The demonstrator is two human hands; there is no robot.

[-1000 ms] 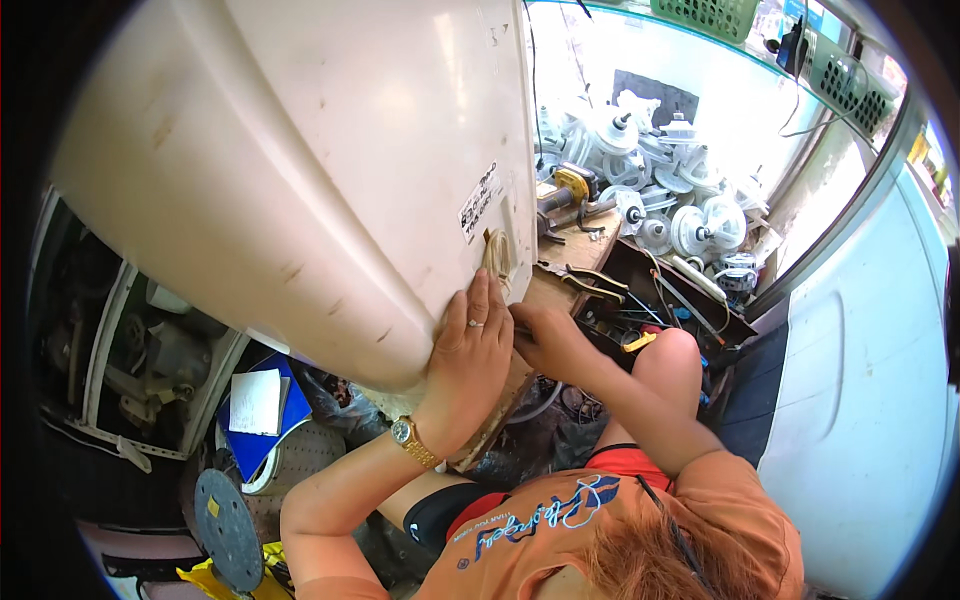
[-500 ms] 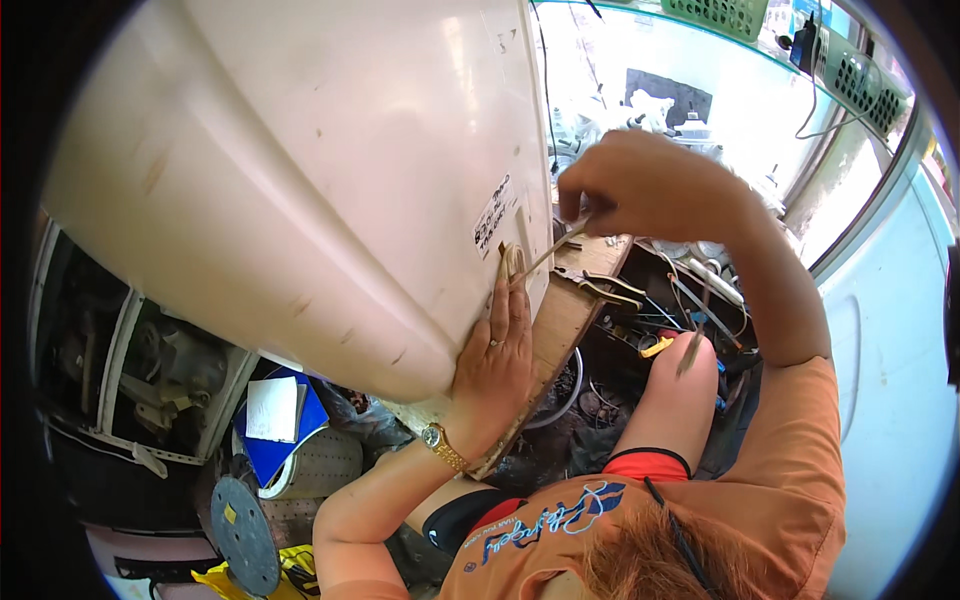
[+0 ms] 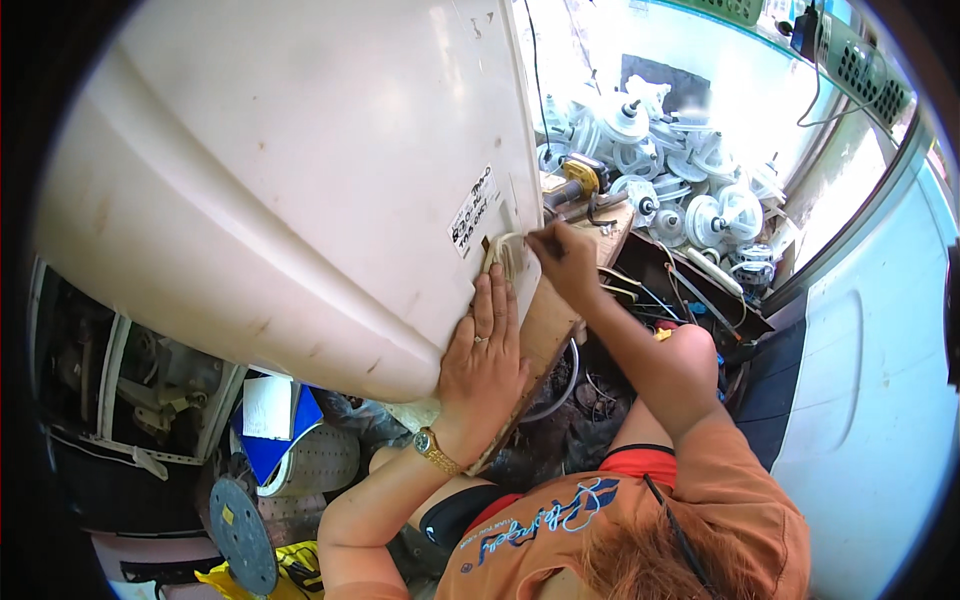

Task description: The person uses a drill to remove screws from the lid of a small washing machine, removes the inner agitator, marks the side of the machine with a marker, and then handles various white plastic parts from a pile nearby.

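My left hand (image 3: 482, 350) lies flat with fingers extended along the off-white plastic panel (image 3: 300, 190). Its fingertips touch the lower side of a loop of pale cord (image 3: 508, 252) at a small recess near the panel's right edge. At the other side of that loop, my right hand (image 3: 562, 258) has its fingers closed in a pinch, and the cord appears to run into them. The fingertips themselves are partly hidden. Just above the loop, a white label (image 3: 473, 212) is stuck to the panel.
Under the panel is a wooden bench (image 3: 548, 335); a yellow and black power tool (image 3: 585, 178) rests at its far end. Several translucent plastic parts (image 3: 705, 220) are heaped at the back right. Left of me, a perforated drum (image 3: 325, 465) stands beside a grey disc (image 3: 243, 535).
My right hand has come down and left, from raised with a strand stretched to it, to beside the panel's edge. My left hand stays flat. The panel appears shifted slightly left.
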